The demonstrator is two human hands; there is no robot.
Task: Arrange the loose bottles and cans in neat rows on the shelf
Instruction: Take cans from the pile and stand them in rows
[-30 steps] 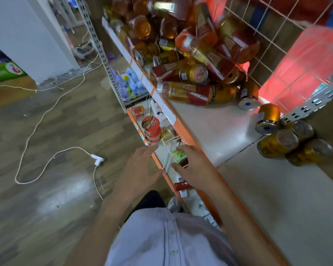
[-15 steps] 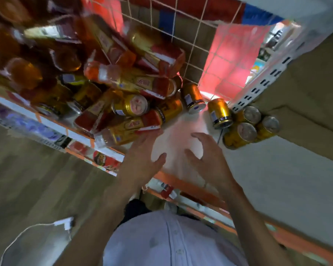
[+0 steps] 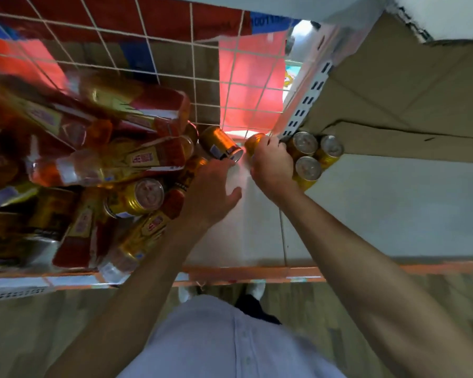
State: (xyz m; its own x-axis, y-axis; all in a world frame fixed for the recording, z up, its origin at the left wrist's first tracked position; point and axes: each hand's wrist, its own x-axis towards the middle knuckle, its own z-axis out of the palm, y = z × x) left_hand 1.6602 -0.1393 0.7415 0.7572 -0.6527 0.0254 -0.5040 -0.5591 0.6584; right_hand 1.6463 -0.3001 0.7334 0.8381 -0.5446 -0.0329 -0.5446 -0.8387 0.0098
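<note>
Since half a second ago both hands have gone from hovering spread over the front of the shelf to reaching deep toward its back, and the right hand (image 3: 271, 166) has closed round a gold can (image 3: 255, 141) that lay free then. Its fingers curl over the can's side, hiding most of it; only the far end shows at the hand's 11 o'clock, and its tilt cannot be told.

The left hand (image 3: 213, 188) holds nothing. Its thumb juts toward 3 o'clock, and its fingers stretch to 12 o'clock, reaching the rim of a lying can (image 3: 220, 145); whether they touch it is unclear.

At the right hand's 3 o'clock, just beside it, three upright cans (image 3: 307, 169) stand in a tight cluster. From the left hand's 9 to 11 o'clock sprawls a blurred pile of bottles and cans (image 3: 107, 170).

The white shelf (image 3: 257, 230) shows bare at 6 o'clock of both hands, ending in an orange front edge (image 3: 257, 272). Behind everything, at 12 o'clock, rises a wire grid (image 3: 191, 77), with a perforated post (image 3: 309, 105) and cardboard (image 3: 393, 105) toward 2 o'clock.
</note>
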